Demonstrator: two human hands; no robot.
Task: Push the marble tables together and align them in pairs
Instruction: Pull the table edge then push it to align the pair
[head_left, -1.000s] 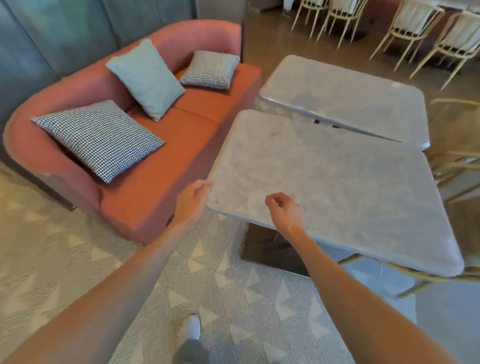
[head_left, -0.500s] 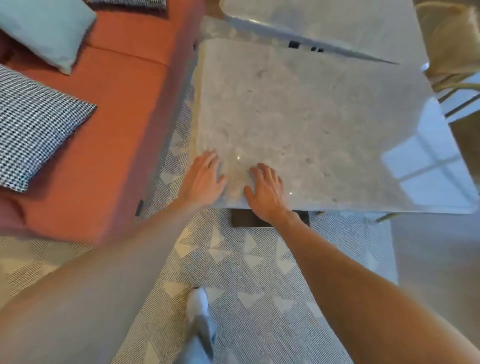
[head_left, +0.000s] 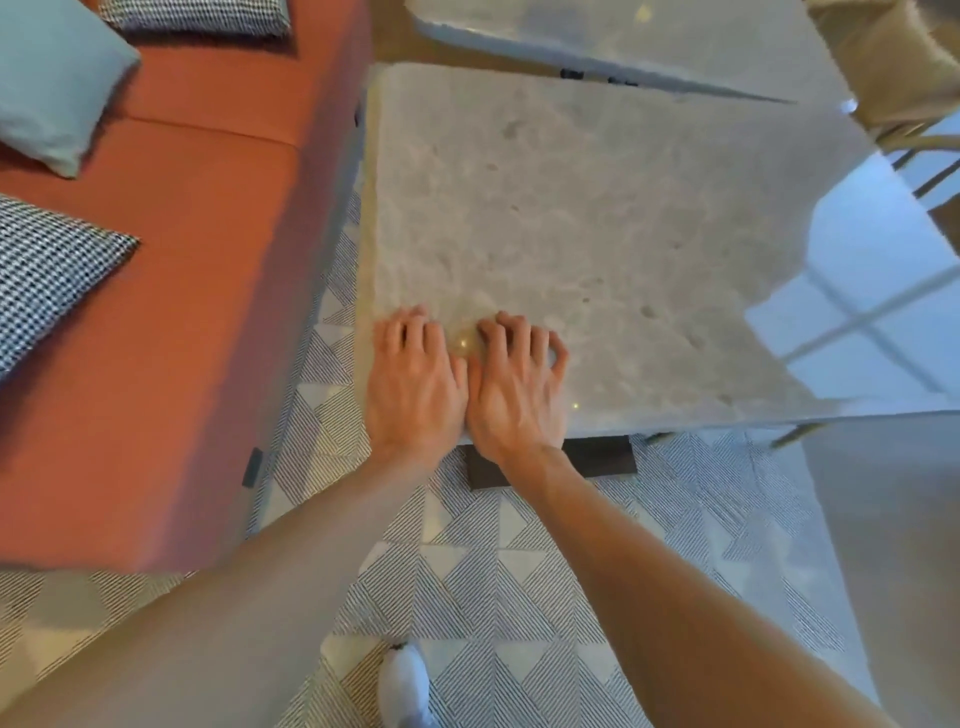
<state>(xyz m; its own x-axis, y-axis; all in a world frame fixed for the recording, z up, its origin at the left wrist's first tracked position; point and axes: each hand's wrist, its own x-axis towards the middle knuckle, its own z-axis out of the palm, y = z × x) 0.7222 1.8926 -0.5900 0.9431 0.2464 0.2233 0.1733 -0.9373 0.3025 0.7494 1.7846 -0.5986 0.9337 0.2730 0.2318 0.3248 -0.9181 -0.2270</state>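
Observation:
A square grey marble table stands right in front of me, its dark base showing under the near edge. A second marble table lies beyond it, angled, with a wedge-shaped gap between the two that narrows to the right. My left hand and my right hand lie side by side, touching each other, palms down on the near table's front left corner with the fingers slightly bent onto the top.
An orange sofa with a pale blue cushion and checked cushions runs close along the table's left side. A woven chair stands at the far right. Patterned rug underfoot, my shoe below.
Both hands came down from above the table's near edge onto its corner and then drew together until they touch. My view moved closer and tilted down over the table.

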